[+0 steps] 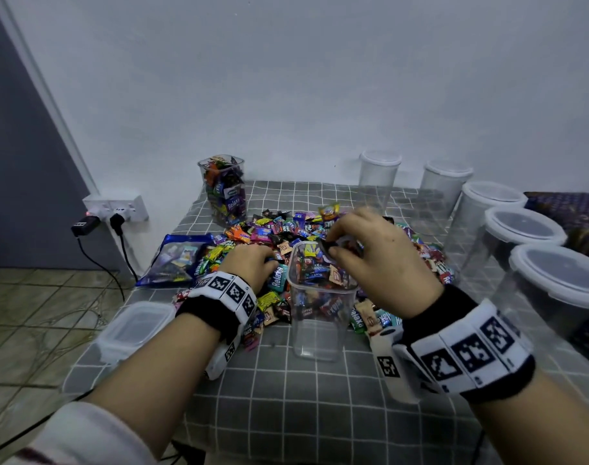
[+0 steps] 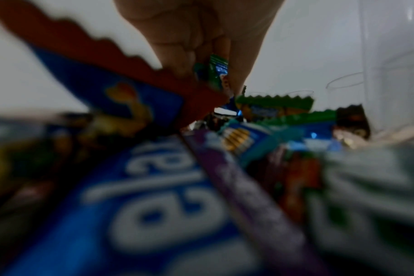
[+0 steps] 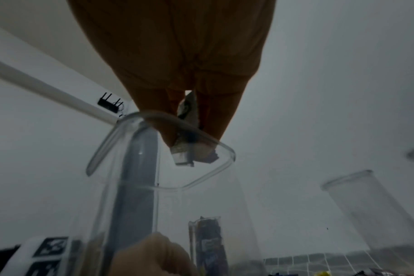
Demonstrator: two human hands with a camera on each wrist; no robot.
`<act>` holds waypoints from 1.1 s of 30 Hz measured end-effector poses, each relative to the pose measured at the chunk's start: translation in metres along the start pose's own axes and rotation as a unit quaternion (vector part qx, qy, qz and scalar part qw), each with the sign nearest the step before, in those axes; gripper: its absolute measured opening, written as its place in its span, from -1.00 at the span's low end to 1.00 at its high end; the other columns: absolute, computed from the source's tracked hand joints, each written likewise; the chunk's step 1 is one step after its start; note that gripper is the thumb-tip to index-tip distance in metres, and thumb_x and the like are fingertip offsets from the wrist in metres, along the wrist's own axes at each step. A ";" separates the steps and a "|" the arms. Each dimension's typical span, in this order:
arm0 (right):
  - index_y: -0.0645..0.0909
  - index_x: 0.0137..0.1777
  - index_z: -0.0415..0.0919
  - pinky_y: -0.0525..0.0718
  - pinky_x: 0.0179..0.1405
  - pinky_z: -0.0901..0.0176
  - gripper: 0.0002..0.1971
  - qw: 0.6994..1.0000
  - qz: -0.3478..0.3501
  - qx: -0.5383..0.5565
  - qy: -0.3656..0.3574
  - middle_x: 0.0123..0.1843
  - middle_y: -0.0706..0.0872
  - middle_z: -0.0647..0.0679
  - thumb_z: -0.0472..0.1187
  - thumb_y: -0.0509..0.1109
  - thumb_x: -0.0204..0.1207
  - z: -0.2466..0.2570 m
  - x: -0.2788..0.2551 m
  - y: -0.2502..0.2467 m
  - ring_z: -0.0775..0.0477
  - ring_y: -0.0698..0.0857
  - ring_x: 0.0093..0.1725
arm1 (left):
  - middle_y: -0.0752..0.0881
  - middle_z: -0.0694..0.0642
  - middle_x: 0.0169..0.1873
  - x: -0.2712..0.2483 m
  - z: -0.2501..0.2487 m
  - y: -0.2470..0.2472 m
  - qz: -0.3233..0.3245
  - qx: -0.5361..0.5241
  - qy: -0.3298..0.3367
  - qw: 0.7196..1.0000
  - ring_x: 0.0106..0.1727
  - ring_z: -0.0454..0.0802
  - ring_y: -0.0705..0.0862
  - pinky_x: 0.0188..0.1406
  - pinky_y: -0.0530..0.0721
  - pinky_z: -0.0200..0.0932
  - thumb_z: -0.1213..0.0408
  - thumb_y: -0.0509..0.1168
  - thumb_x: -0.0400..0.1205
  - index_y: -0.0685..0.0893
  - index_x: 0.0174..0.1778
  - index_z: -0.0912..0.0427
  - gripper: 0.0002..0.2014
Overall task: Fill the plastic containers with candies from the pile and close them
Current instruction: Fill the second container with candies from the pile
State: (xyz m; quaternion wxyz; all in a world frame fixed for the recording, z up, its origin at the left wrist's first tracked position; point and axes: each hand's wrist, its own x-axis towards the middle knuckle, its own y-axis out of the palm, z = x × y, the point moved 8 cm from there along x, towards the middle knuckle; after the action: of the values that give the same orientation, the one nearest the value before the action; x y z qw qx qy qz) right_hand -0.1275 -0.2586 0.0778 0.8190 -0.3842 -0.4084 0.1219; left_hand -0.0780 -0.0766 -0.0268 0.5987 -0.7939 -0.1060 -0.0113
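The open container (image 1: 321,297) I am filling stands in the middle of the head view, at the near edge of the candy pile (image 1: 279,229), and through its clear wall I cannot be sure how much is inside, since the pile shows through it. My right hand (image 1: 370,253) sits just above its rim, fingers pinching a small dark-wrapped candy (image 3: 189,149); in the right wrist view that candy hangs right at the rim (image 3: 168,188), so I judge this to be the drop step. Next I need only loosen the pinch with the candy fully over the opening, not on the edge.

My left hand (image 1: 249,263) is down in the pile just left of the container, fingers curled round a green-wrapped candy (image 2: 219,67), ready for its own trip.

Its lid (image 1: 135,325) lies at lower left on the checked worktop (image 1: 286,397). A full, uncovered container (image 1: 224,189) stands upper left of the pile; lidded empty ones (image 1: 521,229) line the right side.
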 end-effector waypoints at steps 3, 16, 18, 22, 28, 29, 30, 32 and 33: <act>0.64 -0.15 -0.20 0.55 -0.21 0.04 -0.90 0.999 0.036 -0.025 -0.006 -0.12 0.61 -0.06 -0.20 0.33 0.41 0.004 -0.005 0.009 -0.13 0.61 -0.17 | 0.76 0.15 0.05 -0.001 0.000 -0.001 -0.009 -0.005 -0.002 1.000 0.13 0.13 0.65 0.12 0.55 -0.05 0.12 0.22 0.67 0.72 0.19 0.14 -0.71; 0.55 0.29 -0.10 0.37 0.17 0.38 -0.37 0.994 0.011 0.082 0.064 0.22 0.56 0.09 0.25 0.37 0.30 -0.008 -0.023 0.007 0.19 0.48 0.23 | 0.78 0.12 0.04 -0.007 -0.002 -0.010 -0.044 -0.058 0.006 0.997 0.08 0.08 0.68 0.10 0.59 -0.08 0.14 0.27 0.65 0.74 0.16 0.13 -0.74; 0.27 0.54 -0.05 0.31 0.36 0.34 -0.03 0.975 0.072 0.157 0.138 0.39 0.42 0.16 0.29 0.54 0.15 -0.022 -0.032 0.019 0.25 0.37 0.38 | 0.78 0.11 0.01 -0.009 -0.001 -0.015 -0.056 -0.080 0.001 0.995 0.05 0.06 0.69 0.06 0.60 -0.10 0.15 0.27 0.65 0.75 0.14 0.11 -0.76; -0.04 0.64 0.02 0.35 0.50 0.16 0.24 0.942 0.148 0.223 0.202 0.53 0.35 0.10 0.27 0.61 0.03 -0.040 -0.048 0.042 0.14 0.41 0.47 | 0.78 0.16 -0.02 -0.015 0.004 -0.034 -0.107 -0.185 -0.026 0.977 0.02 0.07 0.70 0.10 0.64 -0.05 0.19 0.31 0.63 0.75 0.12 0.17 -0.77; 0.03 0.59 0.01 0.48 0.00 0.66 0.00 0.932 0.159 0.242 0.218 0.26 0.48 0.12 -0.16 0.63 0.28 -0.041 -0.052 0.050 0.51 0.50 0.08 | 0.76 0.04 -0.21 -0.028 -0.018 -0.081 -0.166 -0.399 0.011 0.902 -0.07 0.06 0.76 0.09 0.72 0.10 0.34 0.37 0.58 0.77 0.01 0.14 -0.86; 0.03 0.58 -0.01 0.48 -0.03 0.68 -0.01 0.932 0.158 0.245 0.217 0.26 0.48 0.10 -0.18 0.63 0.29 -0.041 -0.051 0.049 0.51 0.51 0.06 | 0.77 0.03 -0.22 -0.031 -0.027 -0.089 -0.169 -0.416 0.031 0.893 -0.07 0.06 0.77 0.08 0.73 0.10 0.35 0.38 0.57 0.76 -0.02 0.08 -0.87; 0.04 0.58 -0.02 0.48 -0.06 0.69 -0.01 0.931 0.158 0.248 0.216 0.27 0.47 0.08 -0.19 0.63 0.29 -0.040 -0.051 0.049 0.50 0.51 0.04 | 0.78 0.04 -0.22 -0.035 -0.035 -0.096 -0.167 -0.433 0.053 0.884 -0.08 0.06 0.77 0.07 0.73 0.11 0.36 0.39 0.56 0.75 -0.07 0.02 -0.86; 0.04 0.57 -0.04 0.48 -0.07 0.70 -0.03 0.931 0.154 0.252 0.215 0.26 0.47 0.08 -0.21 0.62 0.30 -0.041 -0.051 0.048 0.50 0.52 0.01 | 0.80 0.07 -0.19 -0.042 -0.051 -0.104 -0.152 -0.454 0.090 0.873 -0.09 0.07 0.79 0.06 0.74 0.12 0.38 0.40 0.55 0.74 -0.14 -0.06 -0.82; 0.05 0.57 -0.04 0.49 -0.06 0.69 -0.03 0.930 0.153 0.255 0.215 0.26 0.46 0.09 -0.21 0.62 0.29 -0.041 -0.051 0.048 0.50 0.52 0.01 | 0.80 0.07 -0.19 -0.046 -0.058 -0.105 -0.143 -0.450 0.105 0.875 -0.10 0.07 0.79 0.04 0.74 0.11 0.38 0.40 0.55 0.74 -0.16 -0.09 -0.79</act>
State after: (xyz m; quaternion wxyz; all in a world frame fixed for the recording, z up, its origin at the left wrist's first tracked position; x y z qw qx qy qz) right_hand -0.1232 -0.2741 -0.0024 0.9289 -0.2374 -0.1142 0.2602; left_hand -0.1354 -0.1113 0.0829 0.1761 -0.9478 -0.1388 -0.2267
